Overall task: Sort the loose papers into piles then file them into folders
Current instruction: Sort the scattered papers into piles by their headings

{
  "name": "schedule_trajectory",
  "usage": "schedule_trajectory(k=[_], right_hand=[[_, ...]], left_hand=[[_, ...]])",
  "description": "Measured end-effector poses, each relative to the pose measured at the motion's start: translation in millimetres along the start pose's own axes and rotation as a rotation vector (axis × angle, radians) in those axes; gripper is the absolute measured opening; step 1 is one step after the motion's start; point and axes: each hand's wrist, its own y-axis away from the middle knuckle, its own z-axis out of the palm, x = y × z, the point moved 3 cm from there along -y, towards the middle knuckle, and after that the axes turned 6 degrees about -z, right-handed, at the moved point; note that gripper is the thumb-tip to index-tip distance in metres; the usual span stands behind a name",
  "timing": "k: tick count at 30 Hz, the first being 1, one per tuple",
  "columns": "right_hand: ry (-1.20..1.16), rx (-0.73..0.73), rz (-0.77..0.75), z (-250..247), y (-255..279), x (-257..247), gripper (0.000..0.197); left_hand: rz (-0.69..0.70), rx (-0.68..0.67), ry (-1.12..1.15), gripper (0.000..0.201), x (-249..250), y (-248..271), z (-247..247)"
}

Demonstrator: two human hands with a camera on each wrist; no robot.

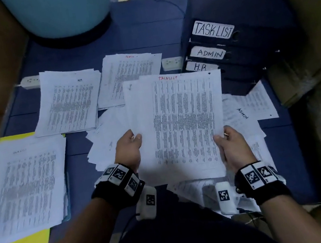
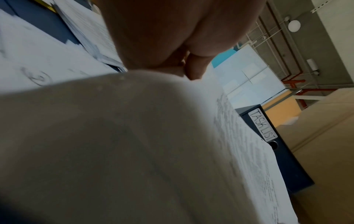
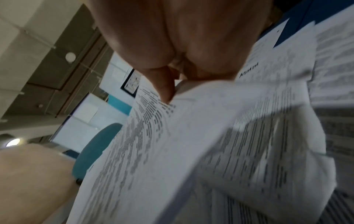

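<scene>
Head view alone shows left hand [image 1: 129, 146] and right hand [image 1: 229, 143] pinching the sheets [image 1: 179, 126].

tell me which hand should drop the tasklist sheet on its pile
Left. The TASKLIST pile lies on the person's left, nearest the left hand, which already pinches the held TASKLIST sheet at its left edge. The right hand would probably have to cross over.

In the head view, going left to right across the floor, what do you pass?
Yellow folder under a paper pile → HR pile → left hand → held tasklist sheet → right hand → stacked binders.
</scene>
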Motion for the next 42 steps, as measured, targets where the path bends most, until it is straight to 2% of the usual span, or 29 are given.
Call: schedule_trajectory(k=[4, 7, 10, 14, 19, 22, 24, 28, 29, 31, 34, 36, 39, 42], right_hand=[[0.139, -0.108, -0.006, 33, -1, 2, 0.015], [0.255, -0.169, -0.064, 64, 1, -5, 0.025], [0.249, -0.184, -0.088, 100, 6, -8, 0.016], [0.140, -0.250, 0.000, 165, 18, -5, 0.021], [0.165, -0.396, 0.069, 252, 38, 4, 0.010], [0.135, -0.515, 0.175, 306, 53, 15, 0.016], [0.183, -0.574, 0.192, 341, 62, 24, 0.020], [0.359, -0.582, 0.142, 405, 69, 48, 0.011], [0.424, -0.584, 0.122, 418, 72, 49, 0.018], [0.478, -0.586, 0.084, 442, 77, 56, 0.037], [0.604, -0.550, 0.019, 465, 84, 62, 0.052], [0.665, -0.602, -0.001, 468, 90, 58, 0.058], [0.544, -0.607, 0.090, 444, 85, 52, 0.055], [0.521, -0.521, 0.111, 400, 68, 43, 0.038]], left_hand=[[0.032, 0.129, -0.017, 0.037, -15, 9, -27], [0.011, 0.119, -0.129, 0.044, -28, 10, -55], [0.023, 0.127, -0.232, 0.049, -32, 9, -93], [-0.002, 0.165, -0.231, 0.049, -35, 13, -158], [-0.092, 0.172, -0.155, 0.049, -59, 9, -244], [-0.136, 0.195, -0.171, 0.051, -74, 12, -292], [-0.163, 0.244, -0.158, 0.051, -85, 13, -324], [-0.255, 0.482, -0.010, 0.058, -107, 17, -378], [-0.270, 0.529, 0.012, 0.061, -111, 19, -388], [-0.290, 0.560, -0.048, 0.063, -114, 25, -401], [-0.282, 0.524, -0.106, 0.057, -114, 27, -403], [-0.260, 0.487, -0.089, 0.048, -111, 24, -394], [-0.199, 0.397, -0.115, 0.036, -105, 13, -372], [-0.129, 0.296, -0.206, 0.032, -92, -2, -340]])
